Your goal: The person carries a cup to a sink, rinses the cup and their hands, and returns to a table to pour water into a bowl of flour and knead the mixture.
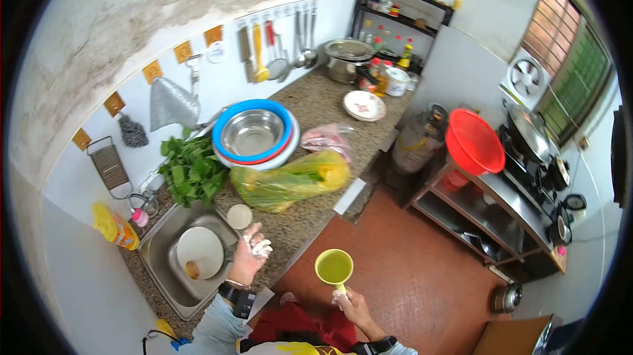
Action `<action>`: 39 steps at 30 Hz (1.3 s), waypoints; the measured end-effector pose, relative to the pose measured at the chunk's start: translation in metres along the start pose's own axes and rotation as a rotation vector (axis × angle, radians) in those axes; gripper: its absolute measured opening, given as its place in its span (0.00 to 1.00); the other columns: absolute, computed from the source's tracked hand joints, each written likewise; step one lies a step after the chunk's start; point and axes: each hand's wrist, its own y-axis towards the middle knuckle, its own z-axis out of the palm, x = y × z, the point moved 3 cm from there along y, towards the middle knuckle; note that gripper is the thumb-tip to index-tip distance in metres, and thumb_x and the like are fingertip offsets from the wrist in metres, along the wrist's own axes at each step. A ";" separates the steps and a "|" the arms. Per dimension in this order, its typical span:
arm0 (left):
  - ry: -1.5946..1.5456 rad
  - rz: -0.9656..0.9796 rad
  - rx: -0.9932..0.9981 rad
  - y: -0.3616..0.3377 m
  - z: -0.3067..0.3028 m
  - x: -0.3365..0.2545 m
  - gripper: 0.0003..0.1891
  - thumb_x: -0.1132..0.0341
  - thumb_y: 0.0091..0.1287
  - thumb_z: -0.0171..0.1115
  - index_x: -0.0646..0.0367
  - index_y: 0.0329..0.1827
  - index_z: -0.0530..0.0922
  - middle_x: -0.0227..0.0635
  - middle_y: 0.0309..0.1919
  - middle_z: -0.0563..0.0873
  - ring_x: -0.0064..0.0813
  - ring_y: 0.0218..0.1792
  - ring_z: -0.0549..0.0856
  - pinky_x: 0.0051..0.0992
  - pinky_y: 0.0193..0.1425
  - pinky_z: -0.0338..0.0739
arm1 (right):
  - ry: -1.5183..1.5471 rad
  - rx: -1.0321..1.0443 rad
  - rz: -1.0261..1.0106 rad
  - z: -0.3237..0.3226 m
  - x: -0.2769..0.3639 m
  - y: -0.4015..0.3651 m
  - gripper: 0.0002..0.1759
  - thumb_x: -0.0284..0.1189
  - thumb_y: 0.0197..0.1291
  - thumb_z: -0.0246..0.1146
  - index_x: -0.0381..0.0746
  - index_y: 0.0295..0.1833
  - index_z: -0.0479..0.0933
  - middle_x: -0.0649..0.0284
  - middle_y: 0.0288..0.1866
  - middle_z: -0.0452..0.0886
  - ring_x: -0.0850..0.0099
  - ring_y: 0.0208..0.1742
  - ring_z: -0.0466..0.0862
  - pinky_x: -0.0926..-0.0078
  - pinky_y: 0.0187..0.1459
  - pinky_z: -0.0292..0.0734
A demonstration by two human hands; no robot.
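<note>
My right hand [356,309] is wrapped round the handle of a yellow-green plastic mug [334,267], held over the red floor with its mouth facing up. White stuff, like paste or foam, shows on the fingers of this hand. Palm turned up, my left hand [246,257] hovers by the front edge of the counter, to the right of the sink [153,257]. Its fingers are spread and carry the same white coating. Just beyond it stands a small round pale container [239,216]. In the sink sits a white bowl [210,249] with a brownish round thing [192,269] in it.
Leafy greens [191,171], stacked basins [280,121], a yellow-green plastic bag [290,183] and a meat packet [328,139] crowd the counter [306,223]. Plates [364,105] and a steel pot [347,64] stand farther back. A red basin [473,142] rests on the right-hand shelf unit.
</note>
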 end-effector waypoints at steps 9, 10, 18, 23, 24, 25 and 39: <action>0.196 -0.459 0.227 0.038 0.142 0.282 0.05 0.61 0.68 0.56 0.48 0.34 0.76 0.19 0.09 0.61 0.18 0.10 0.60 0.21 0.16 0.57 | 0.249 -0.597 0.125 -0.160 -0.059 -0.188 0.15 0.38 0.67 0.57 0.36 0.37 0.77 0.68 0.25 0.77 0.82 0.26 0.73 0.82 0.28 0.70; 0.177 -0.532 0.278 0.042 0.157 0.317 0.05 0.63 0.68 0.55 0.47 0.32 0.75 0.19 0.09 0.61 0.17 0.10 0.59 0.21 0.16 0.58 | 0.275 -0.703 0.134 -0.176 -0.070 -0.213 0.15 0.38 0.67 0.57 0.36 0.37 0.77 0.68 0.25 0.77 0.82 0.26 0.73 0.82 0.28 0.70; 0.411 -0.846 0.335 0.032 0.228 0.542 0.13 0.56 0.71 0.53 0.50 0.34 0.82 0.21 0.08 0.66 0.17 0.09 0.61 0.20 0.14 0.59 | 0.309 -1.250 0.167 -0.260 -0.118 -0.352 0.16 0.40 0.67 0.54 0.39 0.38 0.78 0.70 0.26 0.77 0.83 0.25 0.72 0.81 0.27 0.68; 0.580 -1.009 0.331 0.024 0.256 0.680 0.12 0.56 0.70 0.54 0.50 0.36 0.82 0.21 0.08 0.65 0.17 0.09 0.60 0.19 0.13 0.59 | 0.480 -1.559 0.206 -0.295 -0.151 -0.417 0.15 0.38 0.67 0.55 0.38 0.41 0.79 0.71 0.26 0.77 0.84 0.24 0.72 0.83 0.26 0.67; 0.573 -1.061 0.366 0.020 0.260 0.709 0.12 0.57 0.70 0.54 0.50 0.36 0.82 0.21 0.08 0.65 0.17 0.09 0.60 0.19 0.13 0.59 | 0.488 -1.598 0.212 -0.304 -0.160 -0.430 0.15 0.38 0.67 0.55 0.38 0.41 0.79 0.71 0.26 0.77 0.84 0.24 0.72 0.83 0.26 0.67; 0.621 -1.047 0.369 0.008 0.267 0.739 0.11 0.57 0.71 0.53 0.50 0.36 0.82 0.21 0.08 0.64 0.16 0.09 0.59 0.19 0.13 0.58 | 0.512 -1.653 0.209 -0.309 -0.172 -0.444 0.14 0.37 0.67 0.55 0.38 0.42 0.78 0.72 0.26 0.78 0.85 0.24 0.71 0.83 0.26 0.67; 1.235 -1.645 0.634 -0.305 0.259 1.136 0.04 0.61 0.66 0.58 0.48 0.34 0.75 0.20 0.11 0.59 0.17 0.13 0.60 0.20 0.18 0.61 | 0.820 -2.291 0.188 -0.364 -0.257 -0.668 0.13 0.31 0.67 0.53 0.33 0.46 0.77 0.67 0.28 0.80 0.84 0.22 0.72 0.83 0.24 0.68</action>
